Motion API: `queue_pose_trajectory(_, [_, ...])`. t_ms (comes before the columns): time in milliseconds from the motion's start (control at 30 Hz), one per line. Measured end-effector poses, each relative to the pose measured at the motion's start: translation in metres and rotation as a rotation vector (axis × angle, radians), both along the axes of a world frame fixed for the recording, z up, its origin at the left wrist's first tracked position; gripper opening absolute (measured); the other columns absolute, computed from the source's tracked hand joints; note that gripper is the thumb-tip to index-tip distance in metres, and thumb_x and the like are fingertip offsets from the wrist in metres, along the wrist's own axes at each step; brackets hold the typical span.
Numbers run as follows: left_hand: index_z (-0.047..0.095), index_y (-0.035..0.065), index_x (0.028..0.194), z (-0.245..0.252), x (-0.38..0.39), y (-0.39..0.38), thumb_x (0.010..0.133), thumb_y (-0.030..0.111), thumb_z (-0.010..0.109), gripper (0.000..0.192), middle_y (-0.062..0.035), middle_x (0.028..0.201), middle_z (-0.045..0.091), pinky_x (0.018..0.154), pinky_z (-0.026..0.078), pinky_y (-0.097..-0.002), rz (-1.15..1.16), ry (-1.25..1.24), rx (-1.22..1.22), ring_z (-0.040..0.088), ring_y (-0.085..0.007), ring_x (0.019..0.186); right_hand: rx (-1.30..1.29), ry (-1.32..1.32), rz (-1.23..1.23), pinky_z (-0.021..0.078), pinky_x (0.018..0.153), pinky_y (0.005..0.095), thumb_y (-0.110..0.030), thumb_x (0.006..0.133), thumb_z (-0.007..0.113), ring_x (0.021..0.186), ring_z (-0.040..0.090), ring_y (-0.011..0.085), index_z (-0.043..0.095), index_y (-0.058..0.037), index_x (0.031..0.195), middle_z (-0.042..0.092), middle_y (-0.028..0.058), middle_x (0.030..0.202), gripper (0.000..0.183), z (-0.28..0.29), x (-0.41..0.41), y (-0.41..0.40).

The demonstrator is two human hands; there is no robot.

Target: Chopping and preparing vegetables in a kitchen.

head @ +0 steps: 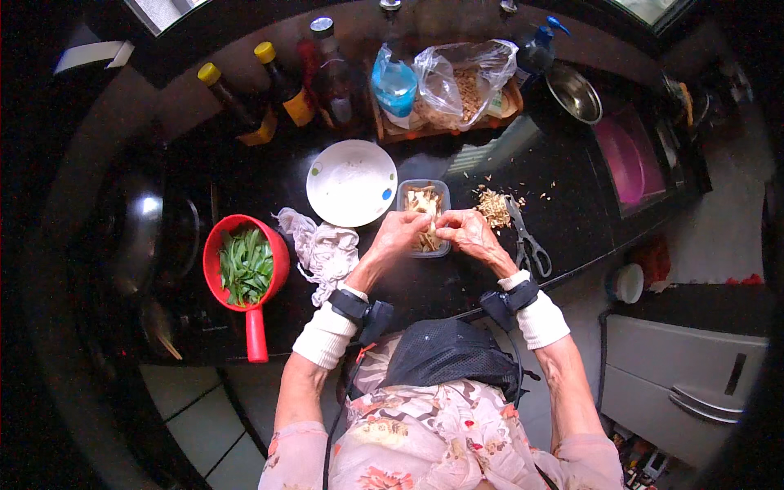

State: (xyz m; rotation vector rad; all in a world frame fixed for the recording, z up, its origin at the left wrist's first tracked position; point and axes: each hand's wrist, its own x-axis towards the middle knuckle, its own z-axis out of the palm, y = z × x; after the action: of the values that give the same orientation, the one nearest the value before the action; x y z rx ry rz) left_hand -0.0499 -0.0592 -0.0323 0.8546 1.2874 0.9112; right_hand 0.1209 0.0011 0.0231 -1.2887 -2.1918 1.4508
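My left hand (pixel 395 236) and my right hand (pixel 473 237) meet over a clear plastic container (pixel 446 191). Between their fingertips they pinch a small pale strip (pixel 433 226), which the fingers partly hide. Pale and brown dried slices (pixel 421 197) fill the container; their exact kind is unclear. To the right of it, a heap of short cut bits (pixel 492 207) lies on the black countertop, with a few scattered around. Scissors (pixel 528 242) with grey handles rest beside the heap. A white bowl (pixel 349 180) with coloured dots stands behind my left hand.
A red long-handled strainer or ladle (pixel 257 334) holds green leaves (pixel 246 266) at left, near a crumpled cloth (pixel 327 254). Yellow-capped bottles (pixel 288 92) and a tray (pixel 450 131) with plastic bags (pixel 453 79) line the back. A metal bowl (pixel 574 94) leans at back right.
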Motion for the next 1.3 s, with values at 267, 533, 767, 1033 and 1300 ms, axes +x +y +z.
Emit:
queue_pose_trajectory(267, [0.066, 0.0021, 0.091, -0.006, 0.008, -0.001, 0.084, 0.021, 0.064, 0.020, 0.0012, 0.078, 0.061, 0.058, 0.039, -0.0202, 0.112, -0.282, 0.006, 0.050, -0.0051, 0.065, 0.155, -0.035, 0.064, 0.0477, 0.060, 0.0304, -0.018, 0.072, 0.063, 0.063, 0.061, 0.0153, 0.066, -0.0018, 0.082, 0.065, 0.0127, 0.072, 0.019, -0.009, 0.004, -0.006])
queue_pose_trajectory(533, [0.066, -0.0017, 0.097, 0.012, 0.013, -0.007, 0.084, 0.020, 0.063, 0.026, -0.0044, 0.080, 0.065, 0.064, 0.045, -0.0221, 0.115, -0.174, 0.116, 0.056, -0.0074, 0.072, -0.236, 0.203, -0.261, 0.0398, 0.046, 0.0189, -0.016, 0.083, 0.062, 0.052, 0.050, 0.0058, 0.064, -0.0026, 0.090, 0.059, 0.0004, 0.067, 0.015, 0.000, 0.005, -0.003])
queue_pose_trajectory(767, [0.066, -0.0007, 0.100, 0.013, 0.016, -0.004, 0.083, 0.017, 0.061, 0.025, -0.0053, 0.083, 0.067, 0.068, 0.048, -0.0240, 0.068, -0.013, 0.183, 0.059, -0.0101, 0.073, -0.184, 0.343, -0.302, 0.0419, 0.054, 0.0207, -0.016, 0.081, 0.066, 0.061, 0.052, 0.0058, 0.063, 0.0000, 0.079, 0.059, -0.0010, 0.069, 0.017, -0.003, 0.010, 0.000])
queue_pose_trajectory(1033, [0.065, -0.0003, 0.103, 0.012, 0.021, -0.002, 0.086, 0.020, 0.058, 0.028, -0.0028, 0.082, 0.065, 0.063, 0.045, -0.0217, 0.129, 0.049, 0.359, 0.056, -0.0082, 0.071, -0.199, 0.352, -0.177, 0.0454, 0.055, 0.0226, -0.015, 0.080, 0.063, 0.061, 0.054, 0.0074, 0.063, 0.0007, 0.081, 0.062, 0.0018, 0.071, 0.015, 0.005, 0.000, 0.002])
queue_pose_trajectory(1300, [0.065, -0.0008, 0.099, 0.022, 0.017, -0.003, 0.087, 0.021, 0.059, 0.026, -0.0015, 0.084, 0.065, 0.067, 0.045, -0.0217, 0.099, -0.029, 0.316, 0.055, -0.0072, 0.074, -0.160, 0.355, -0.220, 0.0429, 0.050, 0.0202, -0.015, 0.084, 0.063, 0.055, 0.053, 0.0070, 0.060, -0.0010, 0.084, 0.059, 0.0017, 0.067, 0.014, -0.002, -0.009, 0.008])
